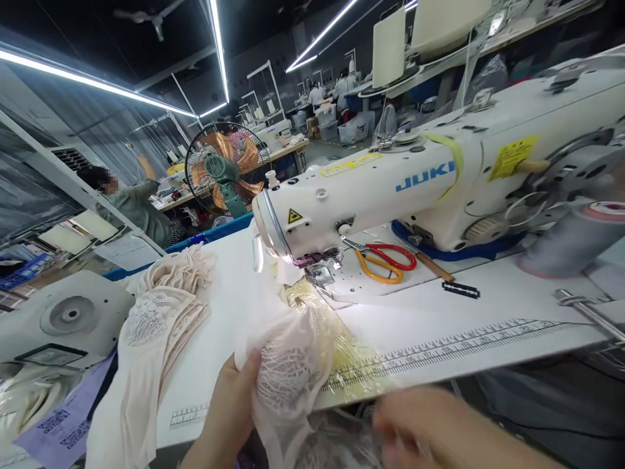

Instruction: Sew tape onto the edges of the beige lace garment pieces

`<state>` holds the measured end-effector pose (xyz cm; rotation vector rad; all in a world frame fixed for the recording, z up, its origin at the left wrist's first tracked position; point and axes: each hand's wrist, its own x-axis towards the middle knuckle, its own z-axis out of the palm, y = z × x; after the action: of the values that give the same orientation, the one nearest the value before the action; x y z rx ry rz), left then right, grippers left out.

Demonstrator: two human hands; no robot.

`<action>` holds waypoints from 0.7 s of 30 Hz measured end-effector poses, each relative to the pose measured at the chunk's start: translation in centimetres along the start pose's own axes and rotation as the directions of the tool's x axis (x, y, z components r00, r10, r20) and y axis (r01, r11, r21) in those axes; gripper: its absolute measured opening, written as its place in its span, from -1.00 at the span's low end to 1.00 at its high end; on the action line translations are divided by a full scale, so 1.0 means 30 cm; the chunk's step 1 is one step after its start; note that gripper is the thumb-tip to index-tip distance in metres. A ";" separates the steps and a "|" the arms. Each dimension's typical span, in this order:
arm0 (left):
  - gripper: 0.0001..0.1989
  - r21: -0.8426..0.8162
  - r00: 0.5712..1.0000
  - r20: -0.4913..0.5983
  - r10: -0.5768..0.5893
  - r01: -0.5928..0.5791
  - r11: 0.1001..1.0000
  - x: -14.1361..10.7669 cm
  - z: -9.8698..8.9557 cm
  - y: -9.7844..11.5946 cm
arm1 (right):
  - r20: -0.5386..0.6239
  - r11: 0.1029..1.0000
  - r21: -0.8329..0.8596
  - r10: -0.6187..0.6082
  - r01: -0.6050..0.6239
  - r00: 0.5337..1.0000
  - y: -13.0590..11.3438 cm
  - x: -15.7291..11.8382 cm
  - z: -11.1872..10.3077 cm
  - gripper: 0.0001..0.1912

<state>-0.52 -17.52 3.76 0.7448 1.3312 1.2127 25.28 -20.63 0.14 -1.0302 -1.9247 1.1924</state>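
Note:
My left hand (233, 394) grips a pale lace bra (288, 358) at the table's front edge, its thumb pressed on the lace cup. The bra's upper part lies on yellowish tape stuck to the tabletop, just before the needle area of a white sewing machine (361, 195). My right hand (405, 417) is low at the front right, off the table edge and smeared by motion. Its fingers are not clear. Near it, below the edge, is a clear plastic bag (336, 443) with something lacy in it.
A stack of pale lace pieces (161, 319) lies on the left. Scissors with red and orange handles (385, 260), a razor blade (460, 290) and a grey thread cone (571, 241) sit on the right. Behind stand a large fan (224, 166) and a person (134, 202) with a raised arm.

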 end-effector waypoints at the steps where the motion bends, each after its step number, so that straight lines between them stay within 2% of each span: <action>1: -0.56 0.052 1.000 0.010 0.019 -0.019 0.998 -0.004 0.003 -0.013 | -0.078 0.999 -0.034 0.032 -0.035 0.996 -0.008 0.041 -0.031 -0.69; 2: -0.56 0.111 0.999 0.015 0.037 -0.039 0.993 -0.010 0.005 -0.024 | -0.219 0.992 -0.077 0.076 -0.095 0.973 -0.016 0.085 -0.056 -0.63; 3: -0.55 0.169 0.998 0.014 0.056 -0.057 0.984 -0.017 0.007 -0.034 | -0.266 0.990 -0.072 0.098 -0.121 0.959 -0.022 0.130 -0.073 -0.56; 4: -0.54 0.217 0.997 0.006 0.077 -0.076 0.973 -0.024 0.010 -0.041 | -0.232 0.988 -0.027 0.141 -0.151 0.962 -0.025 0.172 -0.081 -0.49; 7: -0.51 0.299 0.990 -0.004 0.139 -0.132 0.945 -0.034 0.021 -0.051 | 0.044 0.952 0.234 0.193 -0.198 0.980 -0.015 0.270 -0.058 -0.59; 9: -0.50 0.337 0.987 0.013 0.161 -0.156 0.929 -0.029 0.026 -0.054 | 0.150 0.918 0.328 0.182 -0.223 0.972 0.006 0.301 -0.029 -0.64; 13: -0.51 0.415 0.985 0.050 0.165 -0.171 0.894 0.004 0.023 -0.058 | 0.223 0.896 0.377 0.156 -0.233 0.962 0.045 0.310 -0.004 -0.78; 16: -0.56 0.537 0.980 0.105 0.169 -0.199 0.820 0.035 0.022 -0.049 | 0.224 0.902 0.359 0.166 -0.240 0.960 0.052 0.306 -0.010 -0.81; 18: -0.61 0.636 0.969 0.202 0.140 -0.239 0.734 0.055 0.029 -0.036 | 0.200 0.915 0.323 0.183 -0.241 0.963 0.047 0.306 -0.017 -0.80; 21: -0.63 0.706 0.925 0.377 0.033 -0.310 0.637 0.083 0.049 -0.016 | 0.154 0.940 0.258 0.189 -0.224 0.970 0.035 0.306 -0.025 -0.73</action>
<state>0.59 -14.98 2.77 1.6468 1.4881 0.5645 21.74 -12.06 0.51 -1.0466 -1.7110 1.6278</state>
